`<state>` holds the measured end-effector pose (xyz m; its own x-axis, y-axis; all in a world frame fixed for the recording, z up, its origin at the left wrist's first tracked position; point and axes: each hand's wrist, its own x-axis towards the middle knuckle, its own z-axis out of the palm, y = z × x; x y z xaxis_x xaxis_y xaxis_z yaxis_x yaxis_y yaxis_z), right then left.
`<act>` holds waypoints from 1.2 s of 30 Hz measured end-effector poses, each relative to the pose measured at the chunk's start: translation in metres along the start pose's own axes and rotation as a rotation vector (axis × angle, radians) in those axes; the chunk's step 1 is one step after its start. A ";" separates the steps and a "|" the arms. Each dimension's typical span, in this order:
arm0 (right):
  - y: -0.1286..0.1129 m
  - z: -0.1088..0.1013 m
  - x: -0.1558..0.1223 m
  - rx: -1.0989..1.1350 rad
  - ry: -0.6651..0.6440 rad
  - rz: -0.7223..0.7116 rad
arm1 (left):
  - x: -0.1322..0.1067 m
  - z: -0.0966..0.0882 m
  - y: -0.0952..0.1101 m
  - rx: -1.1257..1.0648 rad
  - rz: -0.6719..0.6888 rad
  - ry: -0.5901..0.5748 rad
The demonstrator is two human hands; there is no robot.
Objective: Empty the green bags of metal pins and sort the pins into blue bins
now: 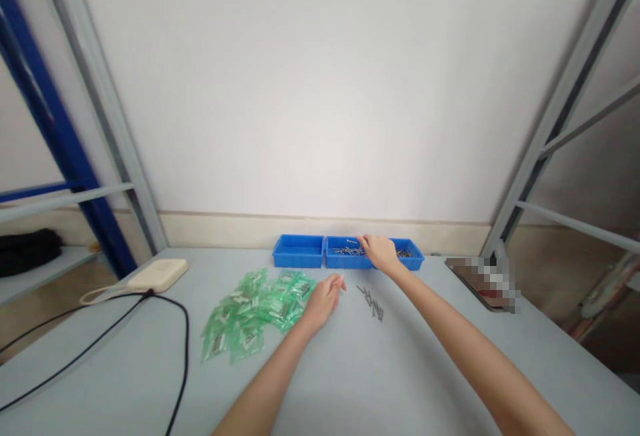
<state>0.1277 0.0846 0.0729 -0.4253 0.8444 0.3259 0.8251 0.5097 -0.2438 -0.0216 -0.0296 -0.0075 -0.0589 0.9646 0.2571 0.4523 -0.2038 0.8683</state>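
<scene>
My right hand (379, 251) reaches over the middle blue bin (350, 263), fingers pinched together. A thin metal screw (352, 241) juts out from its fingertips. Beneath it, a heap of loose screws (345, 251) lies in that bin. In front of the bins my left hand (325, 297) rests near the table surface with its fingers closed; whatever they may hold is hidden. Between my two forearms, a loose row of screws (371, 303) lies on the table. Left of my left hand spreads a pile of green plastic bags (255, 309) with small parts inside.
Another blue bin (299, 263) stands at the left of the row, and a right-hand bin (413, 261) holds small metal pieces. A cream box (159, 275) and black cables (186, 336) lie at left. A flat dark device (475, 283), partly pixelated, lies at right.
</scene>
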 end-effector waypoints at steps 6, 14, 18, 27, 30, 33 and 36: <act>0.009 0.011 -0.051 -0.084 -0.092 -0.054 | -0.003 -0.002 0.002 0.058 0.009 -0.012; 0.045 0.034 -0.133 0.330 -0.166 -0.086 | -0.007 0.003 0.014 0.183 0.024 -0.115; 0.052 0.037 -0.128 0.402 -0.152 -0.046 | -0.008 0.001 0.017 0.210 0.030 -0.117; 0.050 0.028 -0.125 0.233 -0.104 -0.058 | -0.007 0.000 0.012 0.229 0.044 -0.130; 0.051 0.026 -0.125 0.205 -0.097 -0.062 | -0.006 0.001 0.009 0.250 0.050 -0.144; 0.056 0.025 -0.125 0.189 -0.093 -0.160 | -0.005 0.001 0.008 0.281 0.061 -0.150; 0.061 0.027 -0.124 0.193 -0.082 -0.207 | -0.005 0.001 0.008 0.297 0.063 -0.151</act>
<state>0.2205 0.0153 -0.0072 -0.6125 0.7254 0.3140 0.6347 0.6882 -0.3516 -0.0166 -0.0362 -0.0024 0.1001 0.9700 0.2214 0.6915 -0.2278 0.6855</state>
